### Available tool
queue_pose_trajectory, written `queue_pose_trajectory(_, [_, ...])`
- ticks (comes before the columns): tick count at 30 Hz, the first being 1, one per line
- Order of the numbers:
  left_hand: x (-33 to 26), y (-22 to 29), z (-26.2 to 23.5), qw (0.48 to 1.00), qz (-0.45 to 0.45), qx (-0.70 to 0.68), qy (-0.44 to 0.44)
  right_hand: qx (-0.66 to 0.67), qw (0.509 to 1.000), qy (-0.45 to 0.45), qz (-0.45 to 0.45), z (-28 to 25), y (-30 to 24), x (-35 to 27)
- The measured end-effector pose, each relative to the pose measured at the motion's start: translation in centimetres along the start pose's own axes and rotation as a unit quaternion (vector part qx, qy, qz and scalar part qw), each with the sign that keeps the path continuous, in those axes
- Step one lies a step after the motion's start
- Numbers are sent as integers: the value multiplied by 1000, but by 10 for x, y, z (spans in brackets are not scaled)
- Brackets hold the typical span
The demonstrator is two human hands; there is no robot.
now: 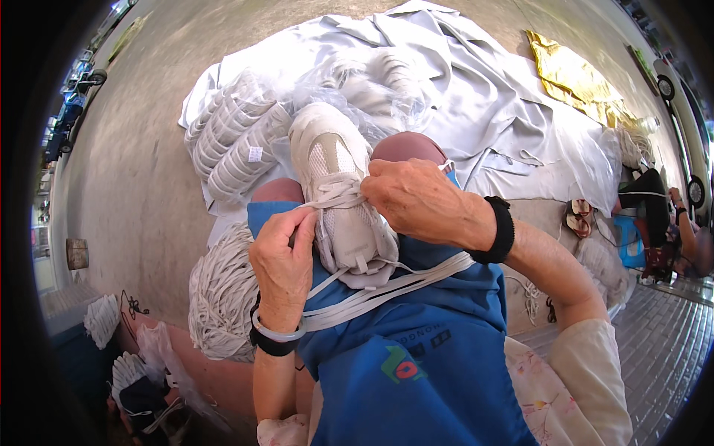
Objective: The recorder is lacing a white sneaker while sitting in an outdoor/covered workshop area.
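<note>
Head view, from the left: a bundle of pale laces (222, 301) lies beside my blue apron (416, 327). My left hand (282, 260) pinches a lace (333, 199) at the near-white shoe (349, 232), which rests between my knees, toe away. My right hand (416, 199) pinches lacing at its other edge. Uneven pulling could skew the crossings; slack knees might let the shoe tip.

The concrete floor (145, 149) is partly covered by a silvery sheet (494, 82), on which ribbed, plastic-wrapped white bundles (238, 141) are laid.
</note>
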State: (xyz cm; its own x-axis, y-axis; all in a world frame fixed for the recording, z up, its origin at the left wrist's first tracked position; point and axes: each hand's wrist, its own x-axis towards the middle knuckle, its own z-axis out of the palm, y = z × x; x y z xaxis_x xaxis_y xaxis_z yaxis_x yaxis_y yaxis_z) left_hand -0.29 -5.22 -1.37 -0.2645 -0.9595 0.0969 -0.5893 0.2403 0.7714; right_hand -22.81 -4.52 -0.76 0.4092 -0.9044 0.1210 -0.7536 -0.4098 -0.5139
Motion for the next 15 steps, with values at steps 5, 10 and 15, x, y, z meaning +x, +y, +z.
queue_pose_trajectory(5, [-18, 11, 3, 985, 91, 146, 20, 67, 997, 17, -21, 9, 10, -8])
queue_pose_trajectory(10, [-12, 1, 6, 984, 102, 146, 18, -31, 993, 52, 100, 14, -37, -30])
queue_pose_trajectory(15, [-7, 10, 6, 983, 107, 150, 21, -47, 998, 31, 33, 32, -14, -16])
